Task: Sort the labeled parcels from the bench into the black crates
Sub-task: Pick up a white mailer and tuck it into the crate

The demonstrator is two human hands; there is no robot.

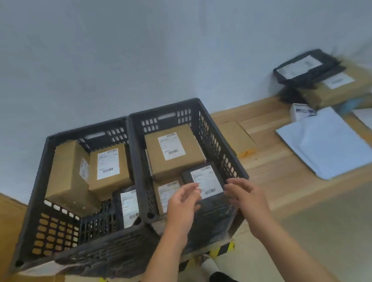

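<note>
Black crates [164, 108] stand side by side, so I can drop parcels into either (labels face up, readable). The black parcel [205, 179] lies in the near corner of the right-hand one, my left hand [183, 205] and right hand [247, 197] flanking it, fingers loosely curved; I cannot tell if they grip it. Behind rises a pale wall [173, 42]; the wooden bench [281, 165] on the right carries unsorted parcels [335, 90]

A person's left hand [182, 201] and right hand [245, 195], fingers loosely curled, flank a black labelled parcel [203, 181] lying in the right crate [214, 125]. Brown boxes [172, 150] sit in it and in the left crate [43, 217]; a white mailer [326, 142] lies on the wooden surface [282, 178].
</note>
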